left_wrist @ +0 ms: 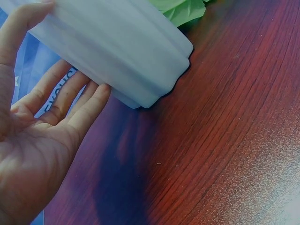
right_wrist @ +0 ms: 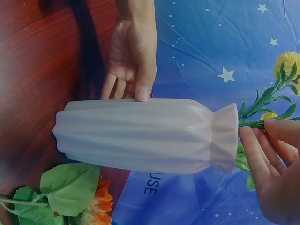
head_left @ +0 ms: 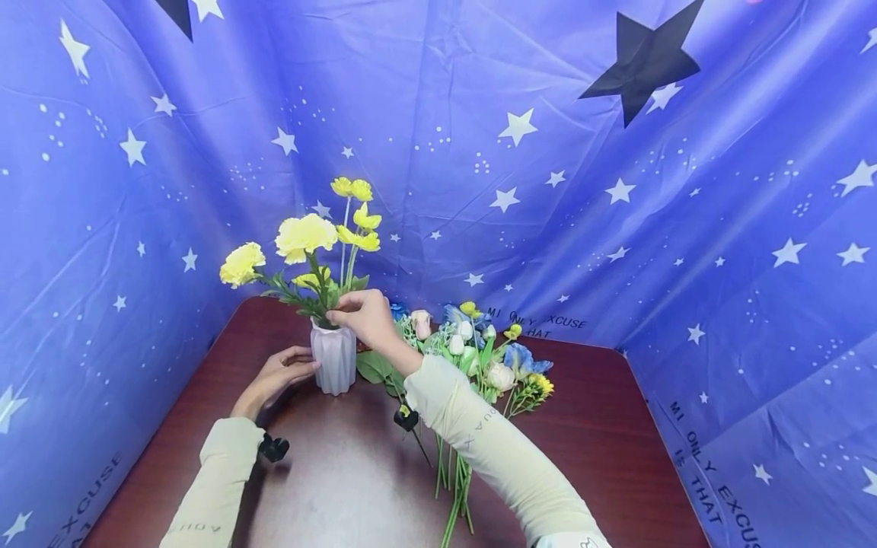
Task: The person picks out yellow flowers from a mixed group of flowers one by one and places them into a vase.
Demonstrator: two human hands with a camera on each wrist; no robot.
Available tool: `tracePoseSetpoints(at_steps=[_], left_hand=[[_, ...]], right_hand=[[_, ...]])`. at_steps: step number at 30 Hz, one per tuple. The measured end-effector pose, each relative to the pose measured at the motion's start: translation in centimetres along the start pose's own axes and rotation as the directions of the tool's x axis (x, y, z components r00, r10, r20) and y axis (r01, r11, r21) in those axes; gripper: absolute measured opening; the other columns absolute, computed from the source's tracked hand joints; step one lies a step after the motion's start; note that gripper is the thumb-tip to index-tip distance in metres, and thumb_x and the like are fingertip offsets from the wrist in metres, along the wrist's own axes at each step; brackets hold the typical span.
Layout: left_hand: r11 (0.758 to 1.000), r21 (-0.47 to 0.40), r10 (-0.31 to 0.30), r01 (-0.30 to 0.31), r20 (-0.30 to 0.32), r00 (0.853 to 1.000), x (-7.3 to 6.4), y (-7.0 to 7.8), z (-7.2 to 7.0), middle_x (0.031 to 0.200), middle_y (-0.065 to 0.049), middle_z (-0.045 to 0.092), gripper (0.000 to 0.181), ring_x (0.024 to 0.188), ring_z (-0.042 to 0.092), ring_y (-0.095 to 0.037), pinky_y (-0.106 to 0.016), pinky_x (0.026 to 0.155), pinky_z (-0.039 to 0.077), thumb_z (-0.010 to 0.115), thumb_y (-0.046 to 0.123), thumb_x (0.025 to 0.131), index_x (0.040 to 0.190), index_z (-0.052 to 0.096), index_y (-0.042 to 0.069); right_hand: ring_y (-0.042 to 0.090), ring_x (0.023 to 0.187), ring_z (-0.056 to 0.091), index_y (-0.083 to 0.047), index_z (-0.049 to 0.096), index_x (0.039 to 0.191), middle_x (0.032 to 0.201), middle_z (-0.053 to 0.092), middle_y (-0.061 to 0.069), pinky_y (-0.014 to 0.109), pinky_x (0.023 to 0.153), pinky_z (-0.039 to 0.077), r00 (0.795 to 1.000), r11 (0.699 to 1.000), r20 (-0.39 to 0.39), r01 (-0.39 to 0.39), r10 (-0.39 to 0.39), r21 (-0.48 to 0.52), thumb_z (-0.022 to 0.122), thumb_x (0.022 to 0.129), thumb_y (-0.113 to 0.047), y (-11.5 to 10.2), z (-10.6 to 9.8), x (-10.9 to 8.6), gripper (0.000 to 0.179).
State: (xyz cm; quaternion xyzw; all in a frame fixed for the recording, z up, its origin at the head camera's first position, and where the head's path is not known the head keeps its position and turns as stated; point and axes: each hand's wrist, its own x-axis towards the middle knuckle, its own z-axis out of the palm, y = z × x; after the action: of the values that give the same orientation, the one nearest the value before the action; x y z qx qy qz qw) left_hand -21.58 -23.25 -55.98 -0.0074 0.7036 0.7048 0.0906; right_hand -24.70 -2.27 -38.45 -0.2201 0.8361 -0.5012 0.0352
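A pale, ribbed vase stands upright on the table, holding yellow flowers with green leaves. My left hand is at the vase's left side; in the left wrist view its fairly straight fingertips rest against the wall. Just above the rim, my right hand pinches a green stem between thumb and fingers. That stem leads to yellow carnation-like blooms. Thinner stems with smaller yellow flowers rise behind it. The stem ends inside the vase are hidden.
A loose pile of flowers, with white tulips, blue blooms and long green stems, lies right of the vase, partly under my right forearm. An orange flower shows near the vase base. Starry blue cloth surrounds the brown table.
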Motion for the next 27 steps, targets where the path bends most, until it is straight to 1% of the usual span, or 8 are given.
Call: tracePoseSetpoints(at_steps=[5,9,12,16,18,24,27], left_hand=[[1.000,-0.011,0.001,-0.001,0.000,1.000,-0.03,0.00,0.00,0.120,-0.006,0.063,0.057,0.100,0.066,0.001,-0.036,0.103,0.056,0.069,0.013,0.097,0.139,0.043,-0.015],[1.000,-0.009,0.000,0.000,-0.005,1.000,0.00,-0.02,-0.02,0.120,-0.008,0.064,0.056,0.100,0.066,0.001,-0.038,0.104,0.055,0.069,0.012,0.097,0.139,0.043,-0.015],[1.000,-0.005,-0.002,0.002,0.000,1.000,0.00,-0.01,-0.01,0.122,-0.009,0.063,0.058,0.100,0.066,0.001,-0.036,0.104,0.055,0.069,0.013,0.097,0.140,0.042,-0.015],[1.000,-0.009,-0.003,0.003,0.000,1.000,-0.10,-0.06,0.03,0.123,-0.010,0.063,0.059,0.100,0.066,0.001,-0.033,0.102,0.056,0.069,0.014,0.097,0.141,0.042,-0.015],[1.000,-0.008,0.001,-0.001,-0.002,1.000,-0.15,-0.08,0.01,0.121,-0.008,0.064,0.059,0.100,0.066,0.002,-0.031,0.100,0.057,0.069,0.013,0.097,0.141,0.042,-0.016],[1.000,0.005,0.010,-0.010,-0.016,1.000,-0.10,-0.04,-0.01,0.115,-0.002,0.066,0.058,0.098,0.066,0.001,-0.030,0.098,0.058,0.071,0.012,0.096,0.139,0.044,-0.015],[1.000,0.017,0.013,-0.013,-0.021,1.000,0.18,-0.18,0.00,0.116,-0.003,0.066,0.058,0.099,0.066,0.000,-0.030,0.097,0.058,0.072,0.014,0.096,0.138,0.045,-0.015]], right_hand=[[0.005,0.068,0.066,-0.002,0.079,0.089,0.086,0.078,0.013,0.015,0.063,0.053,1.000,1.000,0.001,0.020,-0.020,0.020,0.079,0.088,-0.010,0.27,0.32,0.22,0.008],[0.002,0.068,0.064,-0.003,0.078,0.089,0.086,0.078,0.012,0.014,0.062,0.051,1.000,1.000,0.000,0.012,-0.012,-0.001,0.079,0.088,-0.011,0.35,0.51,0.27,0.008],[0.002,0.069,0.064,-0.003,0.078,0.089,0.087,0.078,0.011,0.013,0.062,0.050,1.000,1.000,0.001,0.003,-0.003,-0.018,0.080,0.088,-0.011,0.37,0.60,0.19,0.008],[0.006,0.073,0.068,-0.003,0.079,0.090,0.089,0.079,0.011,0.012,0.063,0.051,1.000,0.999,-0.004,-0.003,0.003,-0.035,0.081,0.087,-0.010,0.43,0.73,0.09,0.008],[0.009,0.075,0.070,-0.002,0.080,0.090,0.091,0.079,0.011,0.012,0.064,0.051,1.000,0.999,-0.008,-0.005,0.005,-0.042,0.081,0.086,-0.010,0.44,0.79,0.08,0.008],[0.016,0.084,0.074,-0.004,0.082,0.093,0.096,0.079,0.009,0.014,0.067,0.054,1.000,0.997,-0.012,-0.016,0.015,-0.079,0.082,0.086,-0.011,0.24,0.77,0.13,0.010],[0.017,0.085,0.075,-0.005,0.082,0.092,0.095,0.080,0.008,0.015,0.069,0.055,1.000,0.994,-0.014,-0.010,0.009,-0.105,0.083,0.085,-0.012,0.07,0.73,0.25,0.010]])
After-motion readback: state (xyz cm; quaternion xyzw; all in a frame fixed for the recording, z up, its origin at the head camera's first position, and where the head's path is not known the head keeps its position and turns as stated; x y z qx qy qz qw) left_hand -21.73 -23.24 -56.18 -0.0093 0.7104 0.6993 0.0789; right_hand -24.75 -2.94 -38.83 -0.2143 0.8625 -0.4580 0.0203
